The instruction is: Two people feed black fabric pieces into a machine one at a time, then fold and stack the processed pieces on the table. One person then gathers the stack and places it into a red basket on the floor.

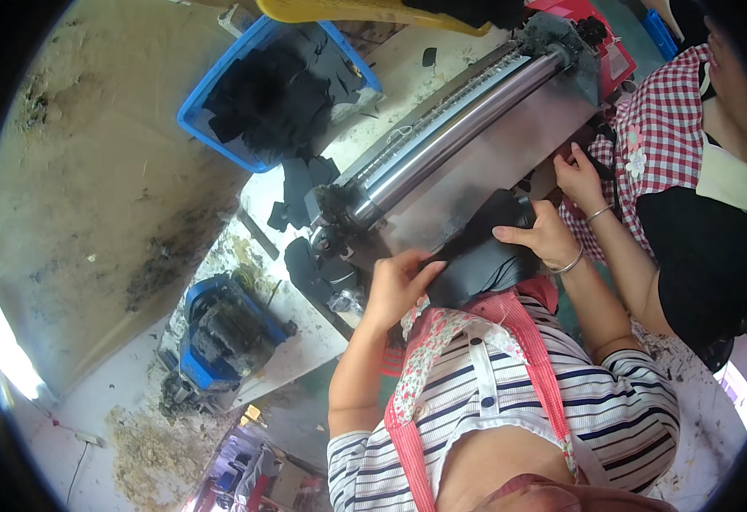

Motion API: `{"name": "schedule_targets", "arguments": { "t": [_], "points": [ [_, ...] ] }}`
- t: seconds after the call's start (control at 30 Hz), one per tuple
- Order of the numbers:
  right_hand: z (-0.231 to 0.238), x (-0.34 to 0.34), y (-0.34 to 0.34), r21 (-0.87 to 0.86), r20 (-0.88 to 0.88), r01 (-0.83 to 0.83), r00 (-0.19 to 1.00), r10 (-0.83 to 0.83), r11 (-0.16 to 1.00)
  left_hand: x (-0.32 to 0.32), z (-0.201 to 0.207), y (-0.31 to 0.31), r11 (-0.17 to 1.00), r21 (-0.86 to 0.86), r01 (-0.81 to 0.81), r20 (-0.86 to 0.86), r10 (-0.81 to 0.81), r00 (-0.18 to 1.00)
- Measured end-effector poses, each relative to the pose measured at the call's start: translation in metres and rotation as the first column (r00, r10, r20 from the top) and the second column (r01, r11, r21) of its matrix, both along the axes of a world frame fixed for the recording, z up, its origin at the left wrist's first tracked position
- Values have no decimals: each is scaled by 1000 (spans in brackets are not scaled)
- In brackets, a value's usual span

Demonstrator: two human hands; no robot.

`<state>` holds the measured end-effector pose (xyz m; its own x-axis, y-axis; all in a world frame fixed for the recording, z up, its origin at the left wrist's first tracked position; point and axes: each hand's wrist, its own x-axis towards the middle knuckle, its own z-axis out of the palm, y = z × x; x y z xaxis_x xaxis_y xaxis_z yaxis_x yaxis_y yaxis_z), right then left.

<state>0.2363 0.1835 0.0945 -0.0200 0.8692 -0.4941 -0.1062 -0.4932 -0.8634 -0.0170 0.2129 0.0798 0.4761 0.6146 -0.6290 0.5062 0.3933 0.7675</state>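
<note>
Both grips are closed: black pieces (280, 94) heap the blue bin (220, 143) on the far side of the roller machine (459, 134), perhaps done or waiting, while at its near side the left hand (397, 288) pinches black sheets (480, 271), seemingly unfinished, whose right side the right hand (553, 241) clasps.

No words or numbers are reading clearly anywhere. A red object (614, 70), sitting just beyond the far end of the roller machine (442, 141), is bearing small pale marks, too blurred for telling whether they are forming print.
</note>
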Motion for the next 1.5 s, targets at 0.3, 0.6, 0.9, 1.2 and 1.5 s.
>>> {"name": "schedule_targets", "arguments": {
  "t": [0.3, 0.6, 0.9, 1.2, 1.5],
  "points": [
    [3, -24, -5, 27, -138, 82, 987, -78, 996, 7, -4, 10, 964, 206, -169, 359, 87, 929],
    [5, -8, 26, 282, 704, -819, 531, 472, 500, 15, -3, 24, 926, 315, 207, 306, -306, 902],
    [-14, -24, 17, -2, -395, -236, 893, 217, 972, 24, -8, 0, 891, -366, -269, 418, 416, 808],
    [-54, -50, -27, -204, -896, -184, 430, -108, 961, 35, -21, -31, 694, -684, -227, 635, 718, 285],
    [-42, -41, -5, -110, -551, -272, 817, 169, 956, 24, 5, -20, 726, 438, -530, 354, 402, 844]
  ]
}}
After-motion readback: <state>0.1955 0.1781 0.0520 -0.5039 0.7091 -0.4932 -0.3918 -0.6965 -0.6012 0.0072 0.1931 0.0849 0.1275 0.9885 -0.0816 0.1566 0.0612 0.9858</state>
